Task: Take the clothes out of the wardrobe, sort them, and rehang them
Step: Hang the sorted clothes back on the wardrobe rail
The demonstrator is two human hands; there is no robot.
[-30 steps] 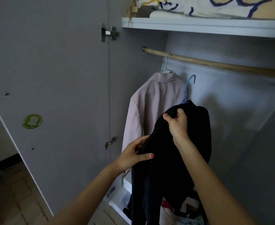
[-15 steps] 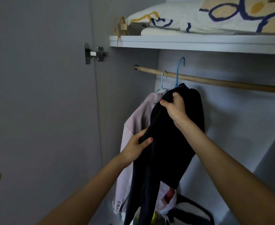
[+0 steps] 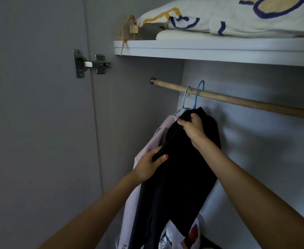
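Observation:
A black garment [image 3: 180, 173] hangs on a blue hanger [image 3: 198, 93] whose hook lies over the wooden rail [image 3: 246, 103]. My right hand [image 3: 192, 129] grips the garment's top just under the hook. My left hand [image 3: 148, 165] pinches its left edge lower down. Behind it a pale pink shirt [image 3: 147, 153] hangs on a light blue hanger [image 3: 184, 101], mostly hidden by the black garment.
The open wardrobe door [image 3: 36, 123] with a metal hinge [image 3: 90, 62] stands at left. A shelf [image 3: 210, 50] above the rail carries folded patterned bedding [image 3: 228, 17]. White plastic bags [image 3: 178, 236] lie on the wardrobe floor. The rail runs bare to the right.
Both hands lifted the black garment up, and its blue hook now sits over the rail next to the pink shirt's hanger. The view tilted upward.

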